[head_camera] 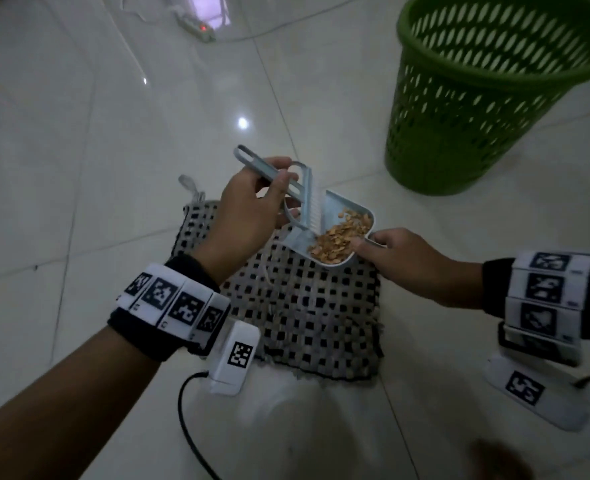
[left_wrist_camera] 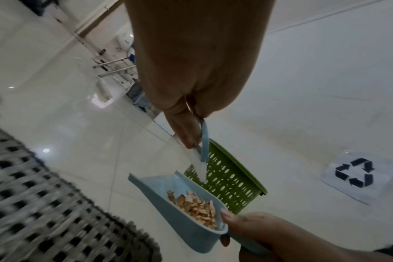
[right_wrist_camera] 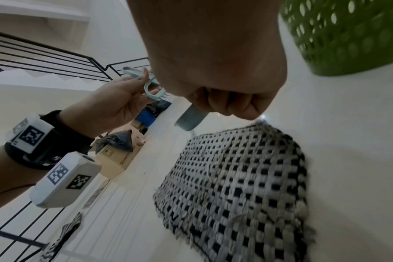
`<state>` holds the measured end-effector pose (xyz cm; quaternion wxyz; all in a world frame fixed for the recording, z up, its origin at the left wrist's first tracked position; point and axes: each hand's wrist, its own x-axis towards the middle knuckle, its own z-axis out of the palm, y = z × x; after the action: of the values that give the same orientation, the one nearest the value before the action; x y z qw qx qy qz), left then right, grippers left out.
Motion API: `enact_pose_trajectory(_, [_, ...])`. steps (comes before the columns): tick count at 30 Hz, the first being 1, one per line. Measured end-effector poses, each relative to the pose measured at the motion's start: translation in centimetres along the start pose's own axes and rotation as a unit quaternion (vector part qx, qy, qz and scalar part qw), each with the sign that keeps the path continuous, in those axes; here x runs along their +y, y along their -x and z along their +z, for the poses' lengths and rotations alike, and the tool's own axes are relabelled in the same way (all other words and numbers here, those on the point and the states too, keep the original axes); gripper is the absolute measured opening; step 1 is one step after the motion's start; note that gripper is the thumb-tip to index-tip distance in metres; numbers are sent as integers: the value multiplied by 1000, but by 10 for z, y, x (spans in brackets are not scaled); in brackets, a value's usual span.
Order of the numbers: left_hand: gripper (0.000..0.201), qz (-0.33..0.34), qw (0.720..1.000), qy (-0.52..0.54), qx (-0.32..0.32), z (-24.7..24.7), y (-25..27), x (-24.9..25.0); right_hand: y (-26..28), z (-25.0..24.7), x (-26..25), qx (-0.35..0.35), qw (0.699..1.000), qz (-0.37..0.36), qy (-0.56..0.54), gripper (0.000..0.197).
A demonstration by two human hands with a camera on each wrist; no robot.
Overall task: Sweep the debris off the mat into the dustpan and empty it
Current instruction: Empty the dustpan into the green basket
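A pale blue dustpan (head_camera: pixel 335 209) holding a heap of tan debris (head_camera: pixel 342 237) hangs above the far part of the black-and-white woven mat (head_camera: pixel 307 317). My right hand (head_camera: pixel 390 258) grips the dustpan's handle (right_wrist_camera: pixel 190 118). My left hand (head_camera: pixel 252 206) pinches the handle of a small blue brush (head_camera: pixel 307 199), whose white bristles stand over the pan's open mouth. From the left wrist the dustpan (left_wrist_camera: pixel 180 216), the debris (left_wrist_camera: pixel 195 207) and the brush (left_wrist_camera: pixel 202 150) show in front of the green bin. I see no debris on the mat.
A green perforated waste bin (head_camera: pixel 487 98) stands on the white tiled floor to the far right. A power strip (head_camera: pixel 196 27) with a cable lies far back. A recycling sign (left_wrist_camera: pixel 354 175) lies on the floor beyond the bin. Cardboard boxes (right_wrist_camera: pixel 117 159) sit by a stair railing.
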<state>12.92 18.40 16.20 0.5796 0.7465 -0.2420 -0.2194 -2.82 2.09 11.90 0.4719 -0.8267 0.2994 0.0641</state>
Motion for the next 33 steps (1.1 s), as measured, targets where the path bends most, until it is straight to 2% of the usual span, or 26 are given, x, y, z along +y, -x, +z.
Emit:
enact_pose_trajectory(8, [23,38,997,49,-37,47,-52,93,17,-117,-23,72,995,32,-64,38])
enact_pose_trajectory(13, [22,84,993,72,-41,101,-75,146,21,-181,-31,122,983,53,-124,52])
enact_pose_trajectory(17, [13,130,990,57,-24,142,-101,180,26,-234,-37,153,976,36,-150,36])
enact_pose_trajectory(22, [21,160,985,59,25,194,-147,206,20,-295,-39,177,970,10,-169,25])
enact_pose_trajectory(25, [23,152,985,75,36,223,-173,204,2,-322,-28,199,972,34,-119,24])
enact_pose_trajectory(28, [19,148,986,50,52,250,-197,188,-28,-347,-14,216,975,52,-8,29])
enact_pose_trajectory(31, [19,192,977,-44,87,269,-208,170,-57,-361,-10,237,957,49,159,35])
enact_pose_trajectory(33, [19,245,956,-133,97,281,-209,159,-80,-362,-8,246,942,39,224,37])
